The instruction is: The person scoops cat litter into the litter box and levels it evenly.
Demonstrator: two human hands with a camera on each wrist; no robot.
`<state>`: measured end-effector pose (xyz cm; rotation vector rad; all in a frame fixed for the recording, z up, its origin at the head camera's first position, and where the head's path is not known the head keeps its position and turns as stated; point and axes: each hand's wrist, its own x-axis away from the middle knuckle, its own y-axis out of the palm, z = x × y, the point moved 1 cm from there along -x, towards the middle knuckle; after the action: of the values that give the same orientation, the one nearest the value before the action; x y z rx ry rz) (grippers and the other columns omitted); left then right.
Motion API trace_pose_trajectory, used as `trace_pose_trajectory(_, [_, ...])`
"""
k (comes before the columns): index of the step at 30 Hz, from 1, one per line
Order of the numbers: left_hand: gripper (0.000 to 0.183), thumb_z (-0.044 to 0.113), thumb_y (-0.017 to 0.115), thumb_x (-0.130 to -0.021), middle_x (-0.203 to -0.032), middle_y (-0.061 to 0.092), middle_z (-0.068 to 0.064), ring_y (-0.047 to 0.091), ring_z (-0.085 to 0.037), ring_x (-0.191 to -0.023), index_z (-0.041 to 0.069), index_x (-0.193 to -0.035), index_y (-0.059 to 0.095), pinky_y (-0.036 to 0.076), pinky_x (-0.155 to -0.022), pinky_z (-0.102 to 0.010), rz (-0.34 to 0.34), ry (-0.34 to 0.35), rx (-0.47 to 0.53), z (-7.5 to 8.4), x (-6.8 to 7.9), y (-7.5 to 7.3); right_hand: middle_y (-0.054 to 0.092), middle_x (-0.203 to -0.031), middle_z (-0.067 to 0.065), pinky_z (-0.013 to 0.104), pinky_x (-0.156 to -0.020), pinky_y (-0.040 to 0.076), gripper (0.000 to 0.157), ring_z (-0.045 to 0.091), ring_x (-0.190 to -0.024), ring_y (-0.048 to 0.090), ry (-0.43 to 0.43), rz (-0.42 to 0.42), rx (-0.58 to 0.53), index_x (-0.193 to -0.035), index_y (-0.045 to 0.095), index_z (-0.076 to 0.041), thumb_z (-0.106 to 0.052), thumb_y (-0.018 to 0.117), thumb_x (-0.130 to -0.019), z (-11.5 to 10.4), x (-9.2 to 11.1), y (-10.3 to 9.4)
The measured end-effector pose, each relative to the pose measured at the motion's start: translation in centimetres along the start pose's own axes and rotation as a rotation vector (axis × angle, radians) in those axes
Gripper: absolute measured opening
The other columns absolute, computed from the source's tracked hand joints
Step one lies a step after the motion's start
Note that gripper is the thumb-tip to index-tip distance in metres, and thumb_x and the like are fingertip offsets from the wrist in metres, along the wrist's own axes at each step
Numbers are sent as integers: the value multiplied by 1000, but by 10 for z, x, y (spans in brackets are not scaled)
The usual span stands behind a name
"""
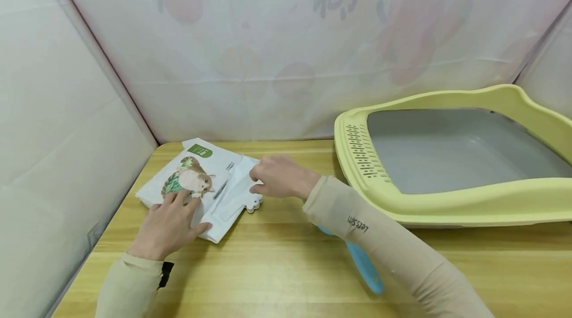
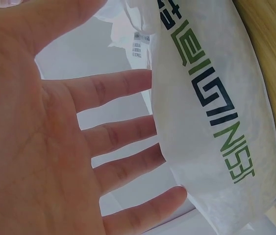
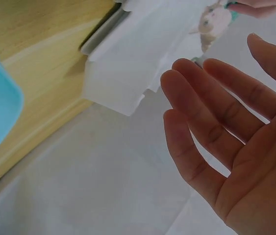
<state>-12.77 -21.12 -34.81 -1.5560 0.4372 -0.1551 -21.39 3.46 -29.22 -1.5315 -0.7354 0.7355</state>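
Two hands grip nothing: our left hand (image 1: pixel 167 226) spreads on the cat bag (image 1: pixel 203 180) on the counter (image 1: pixel 286 268); our right hand (image 1: pixel 282 177) bends loosely near its edge. Pressing too lightly could let the bag slip.

On table (image 1: pixel 268 268): bag (image 1: pixel 207 170) is lying; tray (image 1: pixel 447 203) is standing at its three o'clock, handled tool (image 1: pixel 364 266) at four.

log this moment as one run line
left hand: on white bag; right hand: at bag's right end; blue handle: on table; yellow tray: right of bag
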Motion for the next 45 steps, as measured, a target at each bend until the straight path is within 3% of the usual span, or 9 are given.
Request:
trace_pose_trajectory(10, [49,46,79,-84,-117,59,-20,59,-43,-103,7,-110,66,54,-69,-59,-15,-5,2,2,3,-1,66,-73,-1,24,-56,45,16,8,-59,55,-7,-54,-2,-86,73,-9,-23,73,-93,0,-1,5])
trace_pose_trajectory(18, [50,46,78,-85,-117,58,-21,59,-44,-105,7,-112,66,53,-71,-60,-11,-7,0,3,-1,-2,64,-93,1,28,-66,51,14,15,-83,60,17,-128,106,-99,74,-12,-25,72,-95,-3,-4,14])
trace_pose_trajectory(31, [51,47,79,-84,-117,59,-20,59,-42,-103,7,-112,66,54,-69,-59,-18,-8,-12,5,-1,-3,65,-88,-2,30,-65,52,18,12,-80,60,-10,-180,241,-101,74,-15,-32,73,-94,-11,-7,28])
trace_pose_trajectory(39, [52,46,79,-84,-117,59,-21,59,-42,-103,5,-113,66,54,-69,-59,-21,-10,-10,5,0,-3,62,-80,-2,24,-59,41,5,10,-66,44,-17,-229,257,-91,71,-13,-14,67,-95,-15,-13,36])
trace_pose_trajectory(45, [50,47,79,-84,-117,59,-20,60,-41,-102,7,-112,67,54,-68,-58,-23,-6,-13,6,-1,-4,66,-88,-1,25,-61,48,11,12,-73,58,-42,-226,383,-100,75,-15,-13,65,-95,-21,-16,43])
